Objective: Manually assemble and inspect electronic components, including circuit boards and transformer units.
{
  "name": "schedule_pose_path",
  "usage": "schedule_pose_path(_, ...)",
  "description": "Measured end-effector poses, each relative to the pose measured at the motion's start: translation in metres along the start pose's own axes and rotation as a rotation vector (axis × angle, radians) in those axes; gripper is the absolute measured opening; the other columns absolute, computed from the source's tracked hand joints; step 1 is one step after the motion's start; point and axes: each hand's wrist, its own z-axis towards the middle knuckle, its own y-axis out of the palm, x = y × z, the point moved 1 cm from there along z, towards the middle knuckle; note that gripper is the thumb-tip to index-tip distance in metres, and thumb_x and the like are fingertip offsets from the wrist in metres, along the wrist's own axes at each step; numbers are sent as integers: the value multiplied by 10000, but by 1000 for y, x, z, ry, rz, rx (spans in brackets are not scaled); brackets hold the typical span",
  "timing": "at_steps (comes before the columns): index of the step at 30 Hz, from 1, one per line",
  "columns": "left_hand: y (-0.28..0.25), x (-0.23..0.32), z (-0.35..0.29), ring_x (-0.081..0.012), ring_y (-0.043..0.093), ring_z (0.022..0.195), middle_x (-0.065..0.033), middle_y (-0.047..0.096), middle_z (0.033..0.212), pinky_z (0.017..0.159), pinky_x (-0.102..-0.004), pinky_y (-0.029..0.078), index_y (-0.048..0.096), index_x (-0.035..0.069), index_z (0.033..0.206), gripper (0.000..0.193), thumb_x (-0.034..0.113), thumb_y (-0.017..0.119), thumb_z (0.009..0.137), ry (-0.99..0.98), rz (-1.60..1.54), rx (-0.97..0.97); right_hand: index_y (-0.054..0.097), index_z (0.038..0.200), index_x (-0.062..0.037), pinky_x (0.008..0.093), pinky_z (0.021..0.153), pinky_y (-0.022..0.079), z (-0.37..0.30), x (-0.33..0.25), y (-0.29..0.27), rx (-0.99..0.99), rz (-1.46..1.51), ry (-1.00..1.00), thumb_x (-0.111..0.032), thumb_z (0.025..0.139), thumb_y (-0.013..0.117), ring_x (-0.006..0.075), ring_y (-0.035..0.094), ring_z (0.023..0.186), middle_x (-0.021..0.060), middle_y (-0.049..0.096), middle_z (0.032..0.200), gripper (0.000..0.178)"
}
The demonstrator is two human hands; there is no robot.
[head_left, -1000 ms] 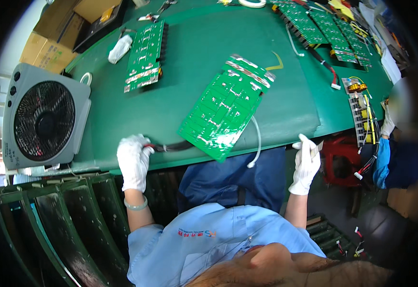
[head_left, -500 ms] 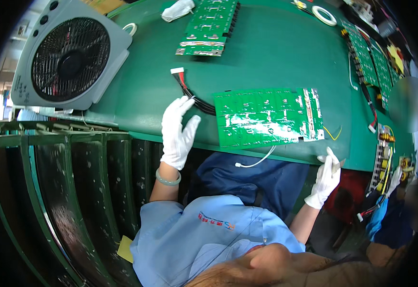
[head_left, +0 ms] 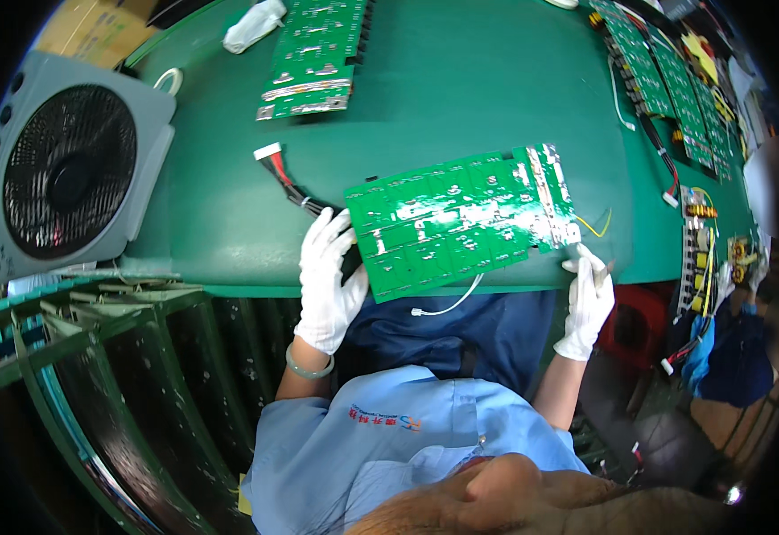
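A green circuit board (head_left: 447, 223) lies on the green table mat with its glossy soldered face up. My gloved left hand (head_left: 329, 283) is at its left edge, fingers and thumb spread, the tips touching or nearly touching the edge. From behind that edge runs a bundle of black and red wires (head_left: 293, 189) with a white plug. My gloved right hand (head_left: 587, 308) is close below the board's right corner, its fingers closed around a small thin object (head_left: 609, 267) that is mostly hidden. A white lead (head_left: 452, 308) with a small plug hangs over the table's front edge; a yellow wire (head_left: 597, 227) sticks out at the right.
A second green board (head_left: 316, 53) lies farther back, beside a crumpled white item (head_left: 254, 25). A grey box fan (head_left: 73, 178) stands at left above green metal rails (head_left: 122, 334). More boards (head_left: 643, 67) with wires line the right side, where another person's gloved hand (head_left: 725, 281) shows.
My left hand has moved right to the board's left edge, and my right hand has come closer to its right corner. The whole view has tilted and shifted.
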Motion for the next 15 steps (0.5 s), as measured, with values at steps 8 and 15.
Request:
schedule_pose_path(8, 20, 4, 6, -327, 474, 1253, -150, 528, 1286, 1039, -406, 397, 611, 26, 1171, 439, 72, 703, 745, -111, 117, -25, 678, 1119, -1, 197, 702, 458, 2, -6, 4, 10, -60, 85, -44, 951, 587, 51, 576, 713, 30, 688, 849, 196)
schedule_pose_path(15, 36, -11, 15, -121, 599, 945, -51, 607, 1094, 809, -270, 507, 531, 21, 1204, 341, 272, 560, 974, -757, -859, 172, 674, 1114, 23, 230, 745, 497, 2, 8, 7, -12, 39, 29, -43, 917, 624, 83, 627, 780, 49, 693, 848, 214)
